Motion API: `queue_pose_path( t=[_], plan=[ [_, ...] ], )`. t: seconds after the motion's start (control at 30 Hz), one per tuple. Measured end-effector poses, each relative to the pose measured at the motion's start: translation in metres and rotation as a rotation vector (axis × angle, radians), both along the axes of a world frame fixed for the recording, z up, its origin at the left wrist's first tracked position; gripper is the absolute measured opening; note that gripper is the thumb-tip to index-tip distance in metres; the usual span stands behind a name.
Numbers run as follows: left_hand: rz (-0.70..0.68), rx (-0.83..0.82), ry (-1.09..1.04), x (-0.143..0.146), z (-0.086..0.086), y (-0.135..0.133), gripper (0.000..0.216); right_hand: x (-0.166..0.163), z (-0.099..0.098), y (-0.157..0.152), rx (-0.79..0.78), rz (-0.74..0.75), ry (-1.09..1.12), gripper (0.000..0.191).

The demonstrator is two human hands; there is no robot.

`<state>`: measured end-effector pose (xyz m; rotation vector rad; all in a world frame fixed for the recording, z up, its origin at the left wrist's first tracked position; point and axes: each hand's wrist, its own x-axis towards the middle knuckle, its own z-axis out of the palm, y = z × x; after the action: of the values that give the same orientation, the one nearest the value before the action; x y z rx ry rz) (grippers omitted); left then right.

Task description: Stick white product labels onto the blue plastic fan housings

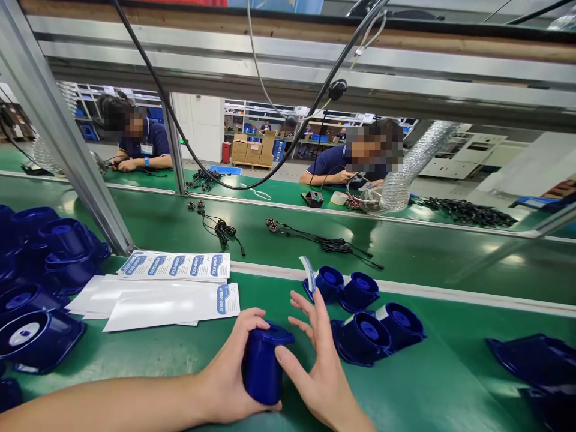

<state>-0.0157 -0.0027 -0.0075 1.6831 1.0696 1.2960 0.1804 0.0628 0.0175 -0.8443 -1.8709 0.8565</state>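
Observation:
My left hand (227, 375) is wrapped round a dark blue plastic housing (263, 366) lying on its side on the green bench. My right hand (317, 366) rests against the housing's right side, thumb on it, fingers spread. A blue-and-white label sticker (308, 273) sticks to the tip of a right finger and stands upright. Label sheets (180, 266) with several blue stickers lie just beyond my left hand, on top of peeled white backing sheets (148, 303).
Several blue housings (362, 312) sit right of my hands, more are piled at far left (40, 270) and far right (537, 360). Black cable sets (326, 243) lie on the conveyor belt. Two people work across the belt. A metal post (67, 144) slants at left.

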Motion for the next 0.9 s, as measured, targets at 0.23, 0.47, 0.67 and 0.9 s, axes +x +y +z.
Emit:
queue_pose_path(
  t=[0.23,0.47,0.67,0.9],
  plan=[
    [0.027,-0.009,-0.011,-0.001,0.009,0.002,0.08,-0.022,-0.003,-0.012,-0.086,0.019,-0.209,0.125],
    [0.095,-0.278,-0.27,-0.005,0.018,0.006,0.098,0.01,0.006,0.0,0.064,0.081,-0.219,0.132],
    [0.066,-0.246,-0.211,-0.002,0.019,0.003,0.089,0.014,0.026,-0.004,0.236,-0.282,0.173,0.015],
    [0.026,-0.274,-0.271,-0.003,0.019,0.006,0.085,0.009,0.02,-0.014,-0.385,-0.209,0.219,0.037]
  ],
)
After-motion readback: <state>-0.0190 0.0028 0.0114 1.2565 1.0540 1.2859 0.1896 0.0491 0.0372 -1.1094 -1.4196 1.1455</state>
